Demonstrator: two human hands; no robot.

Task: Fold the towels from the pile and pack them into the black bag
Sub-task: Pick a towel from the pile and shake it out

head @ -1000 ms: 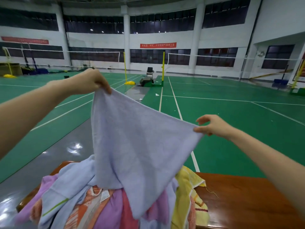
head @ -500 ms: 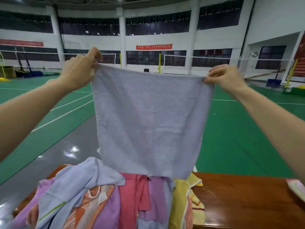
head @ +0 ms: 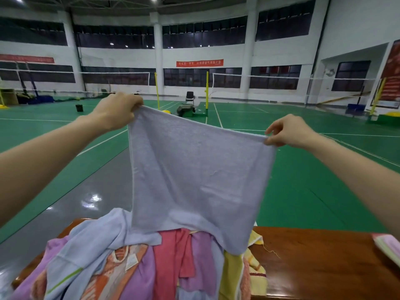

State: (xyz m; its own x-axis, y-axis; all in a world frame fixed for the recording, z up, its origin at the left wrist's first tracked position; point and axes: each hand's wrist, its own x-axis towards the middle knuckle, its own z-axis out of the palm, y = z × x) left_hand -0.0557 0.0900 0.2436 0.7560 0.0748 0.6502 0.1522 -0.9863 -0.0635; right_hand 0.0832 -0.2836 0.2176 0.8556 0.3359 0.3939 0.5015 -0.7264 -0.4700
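I have the lavender towel (head: pixel 194 174) pinched by its top corners, left hand (head: pixel 116 113) higher than right hand (head: pixel 287 132), fingers closed on the cloth. It hangs straight down, lower edge touching the pile (head: pixel 129 267) on the bench (head: pixel 313 263); top edge runs hand to hand.

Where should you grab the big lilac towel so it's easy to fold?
Probably by its two top corners, from above, as now: the left hand pinches one, the right hand the other. The lilac towel hangs flat between them, its bottom edge draping on the towel pile.
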